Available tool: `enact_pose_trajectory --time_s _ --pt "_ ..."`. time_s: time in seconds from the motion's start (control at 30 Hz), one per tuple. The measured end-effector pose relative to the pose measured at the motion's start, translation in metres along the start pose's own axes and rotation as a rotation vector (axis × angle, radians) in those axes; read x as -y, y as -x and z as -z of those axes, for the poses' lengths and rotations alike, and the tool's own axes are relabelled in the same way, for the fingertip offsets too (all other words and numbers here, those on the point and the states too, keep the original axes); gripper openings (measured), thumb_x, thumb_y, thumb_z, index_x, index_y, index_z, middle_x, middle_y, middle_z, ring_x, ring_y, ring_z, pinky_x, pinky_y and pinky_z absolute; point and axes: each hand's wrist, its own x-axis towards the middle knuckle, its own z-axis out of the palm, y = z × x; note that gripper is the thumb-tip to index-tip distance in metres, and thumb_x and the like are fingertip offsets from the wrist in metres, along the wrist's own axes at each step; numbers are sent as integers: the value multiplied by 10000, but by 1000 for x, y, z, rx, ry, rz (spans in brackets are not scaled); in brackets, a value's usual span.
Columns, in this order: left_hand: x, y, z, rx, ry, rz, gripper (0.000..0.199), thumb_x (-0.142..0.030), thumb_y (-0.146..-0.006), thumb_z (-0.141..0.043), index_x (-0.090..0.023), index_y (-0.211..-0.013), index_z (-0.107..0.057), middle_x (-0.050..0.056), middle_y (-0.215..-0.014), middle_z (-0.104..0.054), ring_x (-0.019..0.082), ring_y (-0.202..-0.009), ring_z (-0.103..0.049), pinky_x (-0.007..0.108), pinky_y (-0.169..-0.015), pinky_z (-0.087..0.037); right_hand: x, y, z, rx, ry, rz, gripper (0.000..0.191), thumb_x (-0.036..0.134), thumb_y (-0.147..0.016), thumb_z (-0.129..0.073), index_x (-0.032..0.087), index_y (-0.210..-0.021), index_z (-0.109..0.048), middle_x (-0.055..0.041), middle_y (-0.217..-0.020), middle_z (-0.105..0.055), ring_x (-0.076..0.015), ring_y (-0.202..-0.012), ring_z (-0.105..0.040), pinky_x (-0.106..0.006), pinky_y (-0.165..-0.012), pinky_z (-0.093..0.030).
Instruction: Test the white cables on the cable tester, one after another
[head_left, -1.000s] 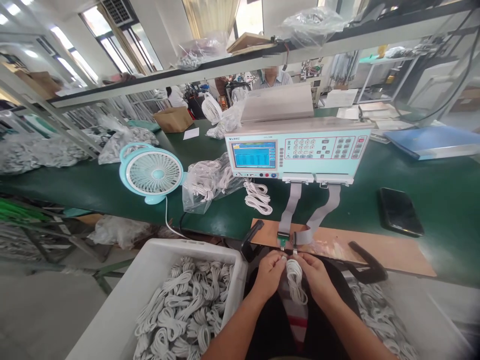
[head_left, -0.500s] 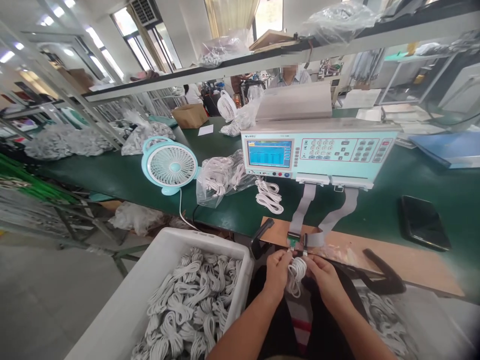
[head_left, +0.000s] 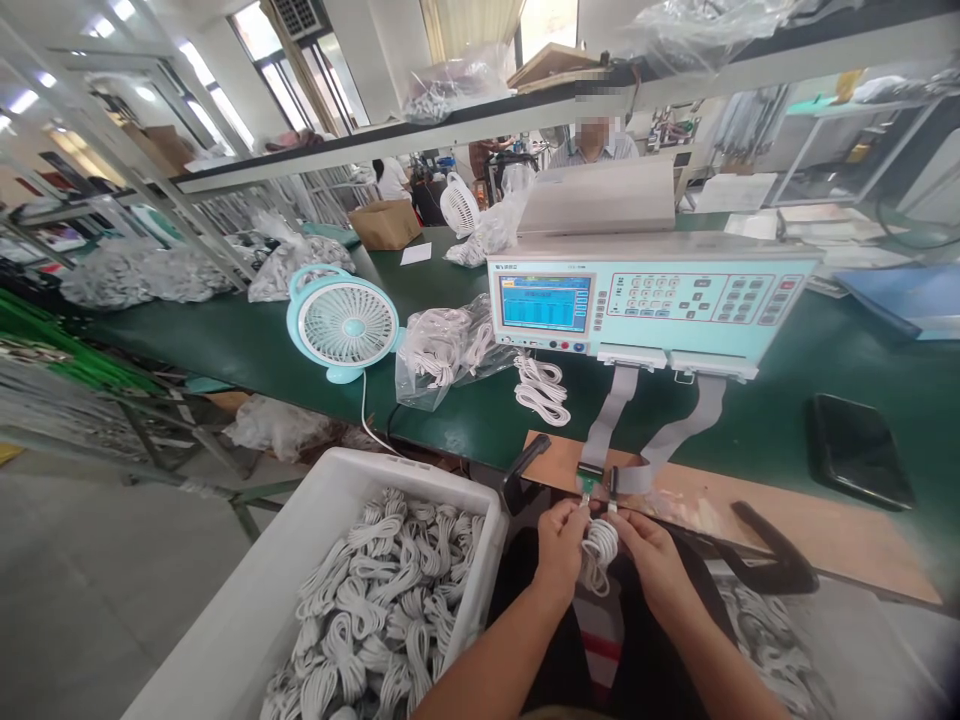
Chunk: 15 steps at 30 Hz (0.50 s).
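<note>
Apparently, step in hand is at ribbon cables (head_left: 609,415): plugging or unplugging, cannot tell. Left hand (head_left: 561,543) pinches one plug (head_left: 586,499) of white cord (head_left: 600,542) at green circuit board (head_left: 587,484); right hand (head_left: 646,545) pinches other plug (head_left: 613,508) at black connector (head_left: 614,481). Cord's coil hangs between hands. Next move calls for steady, straight grip on both plugs.

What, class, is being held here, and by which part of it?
A coiled white cable, by its two plug ends: one in the left grip, the other in the right grip.
</note>
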Motion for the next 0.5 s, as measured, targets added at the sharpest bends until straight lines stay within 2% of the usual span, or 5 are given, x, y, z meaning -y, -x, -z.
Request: enact_pose_trajectory --time_s 0.13,0.3,0.4,0.47,0.5 --pt "3 -1 -2 -3 -12 -7 355 -468 -757 -594 -121 -698 -631 -11 -579 -477 111 -571 -428 236 -575 -366 3 0 -2 -17 14 -6 309 456 -647 -771 168 -740 -709 -17 -653 -653 -169 -602 -551 -268 -593 -437" --pt "-6 1 1 -14 -196 -1 297 -391 -748 -607 -135 -598 -616 -13 -530 -501 112 -538 -445 232 -534 -363 4 2 -4 -114 22 -34 349 469 -521 -820 191 -702 -711 -41 -670 -671 -215 -644 -597 -319 -615 -480" --pt "-29 3 31 -61 -414 -262 245 -333 -831 -529 -156 -718 -655 29 -712 -636 153 -692 -563 254 -674 -446 2 -1 -1 -154 81 -29 291 429 -523 -829 214 -691 -727 -85 -767 -693 -233 -727 -622 -340 -678 -494" --pt "-45 5 71 -160 -629 -407 282 -284 -907 -405 -165 -859 -656 62 -901 -665 174 -863 -591 281 -822 -445 0 -3 1 -143 184 40 257 448 -582 -798 226 -695 -734 -119 -822 -699 -255 -776 -634 -363 -697 -498" --pt "-51 6 95 -212 -722 -413 301 -261 -925 -361 -163 -919 -646 77 -960 -657 183 -926 -583 297 -873 -430 -2 -4 3 -128 242 86 257 478 -622 -767 237 -704 -734 -130 -837 -700 -265 -788 -640 -379 -695 -501"
